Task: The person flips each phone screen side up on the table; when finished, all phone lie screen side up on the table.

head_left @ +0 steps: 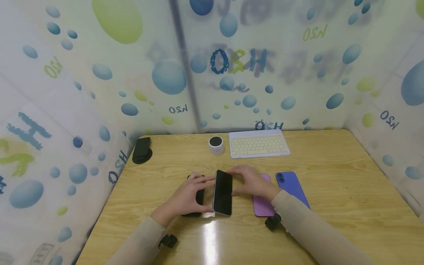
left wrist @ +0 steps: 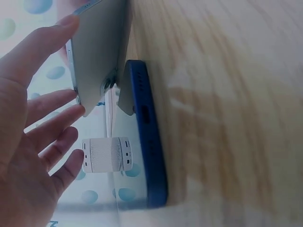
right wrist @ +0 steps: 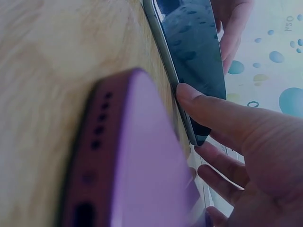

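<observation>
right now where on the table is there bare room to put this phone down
Bare wood lies along the right of the table, past the blue phone, and along the near edge between the sleeves. Left of the black case is open too. The middle is crowded: both hands, the phone with the dark screen, and the pink phone.

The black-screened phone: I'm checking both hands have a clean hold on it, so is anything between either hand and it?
Nothing visible. The left hand and right hand both touch the phone directly at its edges, tilted up off the table. A dark case lies under the left hand, beside the phone.
</observation>
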The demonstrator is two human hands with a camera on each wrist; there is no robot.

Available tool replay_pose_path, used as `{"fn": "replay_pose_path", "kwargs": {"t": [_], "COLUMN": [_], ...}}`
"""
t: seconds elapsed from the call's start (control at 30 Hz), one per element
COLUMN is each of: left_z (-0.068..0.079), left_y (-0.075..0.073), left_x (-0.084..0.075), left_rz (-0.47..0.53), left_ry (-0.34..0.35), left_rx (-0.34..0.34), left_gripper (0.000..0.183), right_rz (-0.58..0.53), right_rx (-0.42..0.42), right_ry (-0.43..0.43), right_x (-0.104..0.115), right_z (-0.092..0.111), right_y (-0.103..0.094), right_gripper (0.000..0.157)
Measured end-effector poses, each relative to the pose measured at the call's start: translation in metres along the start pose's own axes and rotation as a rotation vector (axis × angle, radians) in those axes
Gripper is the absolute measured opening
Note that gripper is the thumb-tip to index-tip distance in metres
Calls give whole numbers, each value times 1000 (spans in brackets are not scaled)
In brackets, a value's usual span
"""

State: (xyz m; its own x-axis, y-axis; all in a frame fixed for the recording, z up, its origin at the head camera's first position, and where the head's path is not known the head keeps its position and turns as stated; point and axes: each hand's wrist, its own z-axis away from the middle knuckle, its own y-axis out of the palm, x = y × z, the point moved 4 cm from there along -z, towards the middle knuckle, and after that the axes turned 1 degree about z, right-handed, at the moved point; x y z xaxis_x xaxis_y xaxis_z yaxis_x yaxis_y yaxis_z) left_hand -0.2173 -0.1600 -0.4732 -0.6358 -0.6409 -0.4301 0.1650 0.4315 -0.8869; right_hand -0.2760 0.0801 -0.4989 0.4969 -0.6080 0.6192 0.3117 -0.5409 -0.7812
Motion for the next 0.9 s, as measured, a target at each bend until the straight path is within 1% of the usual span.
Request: {"fn": "replay_pose_path", "kwargs": {"t": [0.2,0.37,0.47,0.57,0.67,0.77,0.9], "left_z": [0,0,0,0,-1,-3,-6], "left_y": [0,7,12,16,15,14,12], "left_x": [1,2,2,2,1,-2,-6], "left_rz": [-21,-36,-69,-114,-151,-170,-181], "left_ry": [-33,-61,-74,-74,-72,-77,-93], "left_rx": [27,71,104,116,119,139,165], "left_gripper": [82,83,81,79,78,78,78], "right_rz": [29,23,25,32,43,41,38], "right_rx": [17,37,41,49,55,59,51], "right_ry": [-11,-23,-37,-37,-23,0,-14], "right_x": [-1,-2,-2,-1,-1,-1,-1], "right_z": [-1,-1,-1,-1,-1,1,7], "right_y": [1,1,-1,-1,-1,-1,-3], "right_gripper": [73,73,71,71,71,71,68]}}
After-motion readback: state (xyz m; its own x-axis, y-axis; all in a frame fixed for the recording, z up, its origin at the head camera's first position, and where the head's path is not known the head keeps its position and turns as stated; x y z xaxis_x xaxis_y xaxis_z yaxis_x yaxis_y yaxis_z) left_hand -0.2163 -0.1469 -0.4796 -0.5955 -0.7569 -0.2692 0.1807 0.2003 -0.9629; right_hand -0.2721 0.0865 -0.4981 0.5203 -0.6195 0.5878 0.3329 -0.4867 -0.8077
